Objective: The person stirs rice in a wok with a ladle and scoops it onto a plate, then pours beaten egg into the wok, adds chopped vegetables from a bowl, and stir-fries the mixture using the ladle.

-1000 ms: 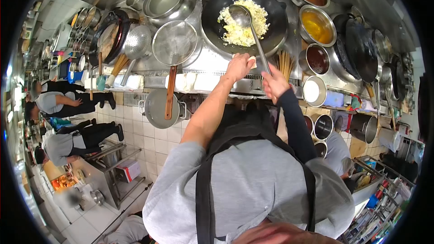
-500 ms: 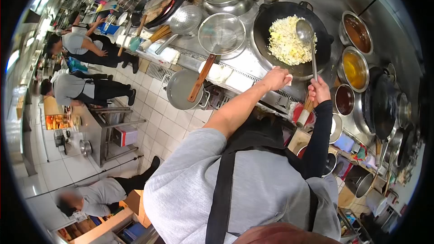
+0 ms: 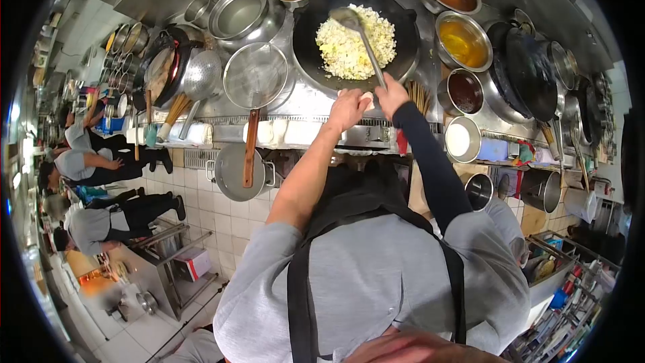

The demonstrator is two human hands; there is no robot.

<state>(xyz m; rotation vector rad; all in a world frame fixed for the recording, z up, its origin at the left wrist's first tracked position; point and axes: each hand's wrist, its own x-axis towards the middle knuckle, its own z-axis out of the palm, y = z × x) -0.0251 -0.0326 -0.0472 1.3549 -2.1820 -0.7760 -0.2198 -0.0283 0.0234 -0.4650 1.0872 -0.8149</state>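
Observation:
A black wok [image 3: 312, 60] on the stove holds a heap of pale rice with yellow bits [image 3: 359, 47]. My left hand [image 3: 348, 109] is closed around a folded whitish cloth [image 3: 366, 98] at the wok's near rim. Just right of it, my right hand [image 3: 391, 96] grips the handle of a long metal ladle [image 3: 369, 50]. The ladle's bowl rests over the upper left part of the rice. The fingers of my right hand are wrapped round the handle, and the wok's near rim is partly hidden behind my hands.
Left of the wok are a wire strainer [image 3: 255, 77], a perforated skimmer [image 3: 201, 75] and a metal pot [image 3: 238, 13]. Bowls of amber liquid [image 3: 463, 42] and dark sauce [image 3: 462, 91] stand right, near a bamboo brush [image 3: 418, 96]. Co-workers [image 3: 91, 165] stand far left.
The camera view has swung left and back. The ladle has moved from the right side of the rice to its upper left, my right hand following closer to the wok and my left hand.

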